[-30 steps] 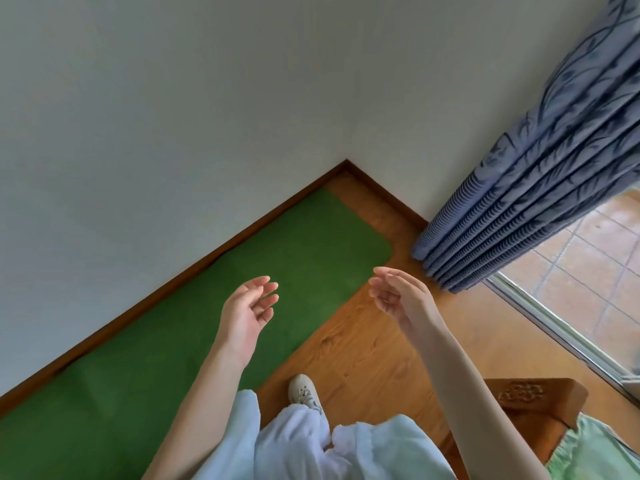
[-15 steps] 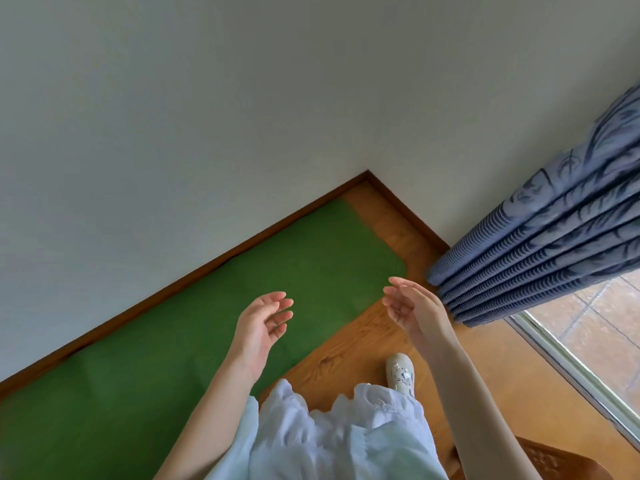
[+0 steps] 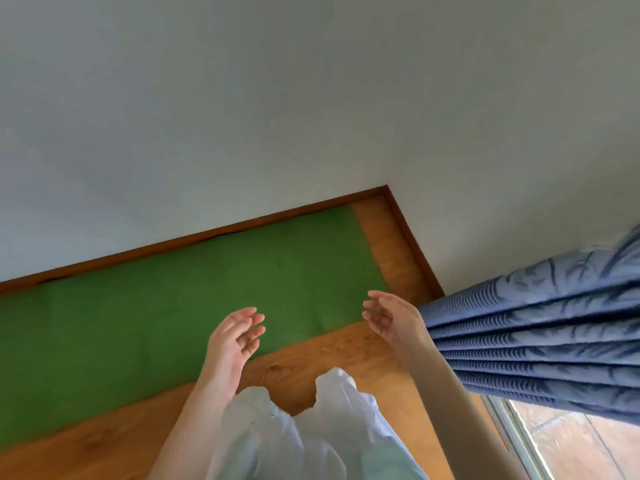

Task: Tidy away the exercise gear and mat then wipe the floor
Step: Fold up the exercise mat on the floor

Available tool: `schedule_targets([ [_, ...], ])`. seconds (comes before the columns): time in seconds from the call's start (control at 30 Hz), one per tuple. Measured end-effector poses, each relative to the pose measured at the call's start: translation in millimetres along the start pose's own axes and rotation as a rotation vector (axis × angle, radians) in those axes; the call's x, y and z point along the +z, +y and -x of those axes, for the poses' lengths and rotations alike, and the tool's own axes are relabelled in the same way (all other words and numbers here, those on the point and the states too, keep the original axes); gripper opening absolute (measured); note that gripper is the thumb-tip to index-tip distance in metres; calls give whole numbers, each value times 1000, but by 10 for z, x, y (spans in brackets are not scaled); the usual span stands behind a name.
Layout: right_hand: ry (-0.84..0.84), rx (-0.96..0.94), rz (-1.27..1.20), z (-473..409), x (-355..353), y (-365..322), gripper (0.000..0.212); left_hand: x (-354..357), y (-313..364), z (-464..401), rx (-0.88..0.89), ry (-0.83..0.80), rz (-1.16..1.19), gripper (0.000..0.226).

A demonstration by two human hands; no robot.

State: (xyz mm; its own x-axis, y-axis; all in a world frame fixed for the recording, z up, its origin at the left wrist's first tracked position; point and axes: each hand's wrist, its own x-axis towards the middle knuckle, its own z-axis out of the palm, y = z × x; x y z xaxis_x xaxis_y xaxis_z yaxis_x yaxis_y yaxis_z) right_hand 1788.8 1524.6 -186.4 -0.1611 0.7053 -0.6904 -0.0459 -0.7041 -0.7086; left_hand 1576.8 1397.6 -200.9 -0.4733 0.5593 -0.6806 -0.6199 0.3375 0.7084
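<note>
Green mat [image 3: 156, 306] lengthwise along wall [image 3: 242, 98]

Head camera looks steeply down, tilted, toward the room corner [image 3: 387, 188].

The mat [image 3: 166, 306] is plain green. The floor [image 3: 346, 355] is orange-brown wood with darker grain marks, edged by a dark brown skirting [image 3: 194, 239]. The wall [image 3: 242, 98] is plain grey-white. The curtain [image 3: 540, 327] is blue with a darker blue leafy pattern. The skirt [image 3: 311, 434] is pale bluish white.
</note>
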Motion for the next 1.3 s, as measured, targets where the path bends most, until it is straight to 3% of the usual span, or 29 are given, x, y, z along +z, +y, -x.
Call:
schedule_targets([
  [0.3,-71,168,-128,-1035,-180,133,20,650,-441,-558,-64,74,137,19],
  [0.53,-22,243,-259,-2093,-215,949,19,523,-1142,-1665,-142,82,142,18],
  [0.73,4,262,-249,-3189,-333,1969,17,252,-2212,-2921,-151,49,99,19],
  [0.9,67,324,-229,-4064,-521,2999,13,-49,-3283,-3825,-113,-28,-198,17],
  [1.07,161,420,-189,-4791,-680,3918,13,-308,-4152,-4604,-181,-178,-500,21],
  [1.17,171,486,-72,-5268,-771,4279,8,-445,-4476,-5051,-28,-450,-876,13],
  [1.3,134,455,244,-5852,-831,4524,12,-428,-4670,-5655,99,-575,-1101,17],
])
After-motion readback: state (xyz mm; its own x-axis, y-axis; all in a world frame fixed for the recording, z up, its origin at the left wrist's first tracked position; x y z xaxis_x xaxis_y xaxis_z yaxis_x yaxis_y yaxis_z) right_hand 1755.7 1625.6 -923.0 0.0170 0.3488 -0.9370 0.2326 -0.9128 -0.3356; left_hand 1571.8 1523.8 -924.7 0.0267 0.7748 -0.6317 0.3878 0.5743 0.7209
